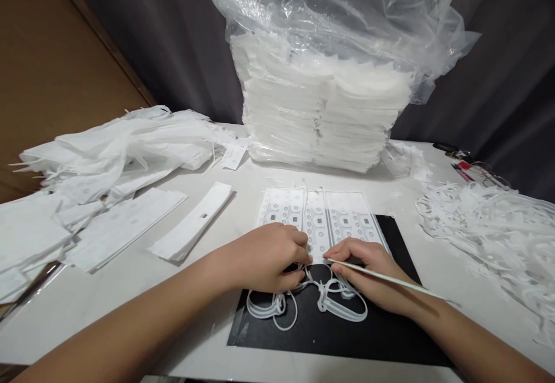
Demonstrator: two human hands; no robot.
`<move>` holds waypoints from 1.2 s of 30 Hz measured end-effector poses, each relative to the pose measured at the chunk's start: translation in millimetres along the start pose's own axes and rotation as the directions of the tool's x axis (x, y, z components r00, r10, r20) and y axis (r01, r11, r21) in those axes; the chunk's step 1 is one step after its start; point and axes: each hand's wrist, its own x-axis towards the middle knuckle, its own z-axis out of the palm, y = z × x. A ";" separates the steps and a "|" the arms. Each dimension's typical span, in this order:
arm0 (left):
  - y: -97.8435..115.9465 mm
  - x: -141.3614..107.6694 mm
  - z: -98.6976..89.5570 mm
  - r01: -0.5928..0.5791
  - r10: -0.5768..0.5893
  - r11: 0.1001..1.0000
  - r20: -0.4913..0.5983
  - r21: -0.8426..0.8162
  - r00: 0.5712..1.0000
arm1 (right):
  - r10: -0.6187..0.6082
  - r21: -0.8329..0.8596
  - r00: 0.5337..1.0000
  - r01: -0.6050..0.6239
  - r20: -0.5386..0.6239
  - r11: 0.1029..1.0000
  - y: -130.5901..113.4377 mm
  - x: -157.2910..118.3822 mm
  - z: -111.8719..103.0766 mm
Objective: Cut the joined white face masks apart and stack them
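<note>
My left hand (277, 258) is closed, its fingertips pinched at the lower edge of a printed white sheet (318, 215); what they grip is hidden. My right hand (368, 264) holds a thin, pale stick-like tool (394, 279) like a pen, its tip at the sheet's bottom edge beside my left fingertips. Small rings and dark squares mark the sheet's three panels. Looped white strips (347, 308) lie just below both hands on a black mat (321, 337). The sheet's upper part rests on the white table.
A tall stack of white sheets (321, 105) in clear plastic stands at the back. More white sheets (130, 151) are heaped at left, near a narrow folded strip (195, 221). Tangled white scraps (485, 227) spread over the right side of the table (217, 313).
</note>
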 end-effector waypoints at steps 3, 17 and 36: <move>-1.3 0.9 -0.1 0.017 -0.014 0.999 0.079 -0.043 0.997 | -0.013 0.001 0.999 0.013 0.049 1.000 -0.6 3.6 6.1; -1.9 1.0 2.4 0.010 -0.006 0.999 0.091 -0.043 0.996 | 0.030 -0.023 0.998 -0.028 0.056 0.999 -0.5 3.3 6.1; 1.3 4.1 3.0 0.005 -0.005 1.000 0.071 0.006 0.997 | -0.031 -0.110 0.999 0.034 0.032 0.993 -4.2 2.4 9.6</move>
